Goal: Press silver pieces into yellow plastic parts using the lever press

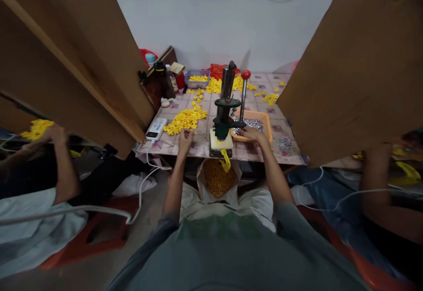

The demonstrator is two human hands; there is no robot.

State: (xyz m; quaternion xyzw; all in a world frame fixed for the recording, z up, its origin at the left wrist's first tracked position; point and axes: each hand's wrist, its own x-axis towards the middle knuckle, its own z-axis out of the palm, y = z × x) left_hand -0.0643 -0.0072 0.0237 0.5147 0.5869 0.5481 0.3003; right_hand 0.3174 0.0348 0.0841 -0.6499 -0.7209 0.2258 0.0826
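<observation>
Left hand (185, 138) is placed beside small, bright yellow pieces (185, 121), right hand (251, 133) at shiny, silvery parts (256, 125) — whether either is closed on something cannot be told, details being blurred.

No legible txt, nos. or brands. White power bank (156, 128): dark display + tiny markings on top, too sm. to read. Grey T-shirt (221, 260): green chest print (220, 228), too blurred to make out. Bottle (172, 81) label: ditto, unreadable.
</observation>
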